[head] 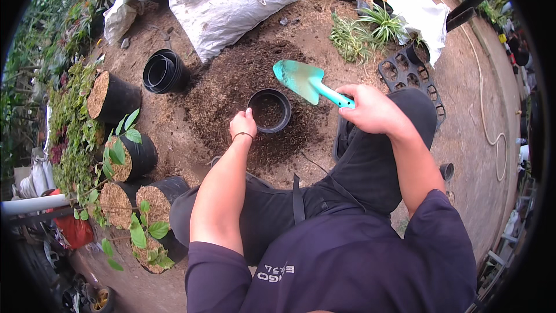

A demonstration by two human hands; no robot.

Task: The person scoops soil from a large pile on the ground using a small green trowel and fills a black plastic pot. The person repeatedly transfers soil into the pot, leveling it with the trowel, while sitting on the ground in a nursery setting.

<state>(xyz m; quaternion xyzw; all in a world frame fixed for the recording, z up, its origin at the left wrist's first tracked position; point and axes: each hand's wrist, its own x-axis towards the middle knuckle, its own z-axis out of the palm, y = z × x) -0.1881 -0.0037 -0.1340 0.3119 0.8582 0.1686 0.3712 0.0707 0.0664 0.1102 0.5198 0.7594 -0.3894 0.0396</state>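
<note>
My left hand (243, 125) grips the rim of a round black plastic pot (284, 117) at its left side, with the thumb on top. Some dark soil (267, 111) lies inside the pot. Around and beneath it spreads a heap of loose brown potting mix (226, 91). In my right hand (367, 108) is the handle of a turquoise hand trowel (304, 79). Its blade points left, beyond the pot's upper right side, and bears a dark smear of soil near the tip.
Nested black pots (167, 71) stand left of the heap, near filled black grow bags (126, 95). A white woven sack (230, 6) lies behind. To the right are spider plants (382, 24), a black seedling tray (408, 71), a white bag (419, 13) and a hose (482, 82).
</note>
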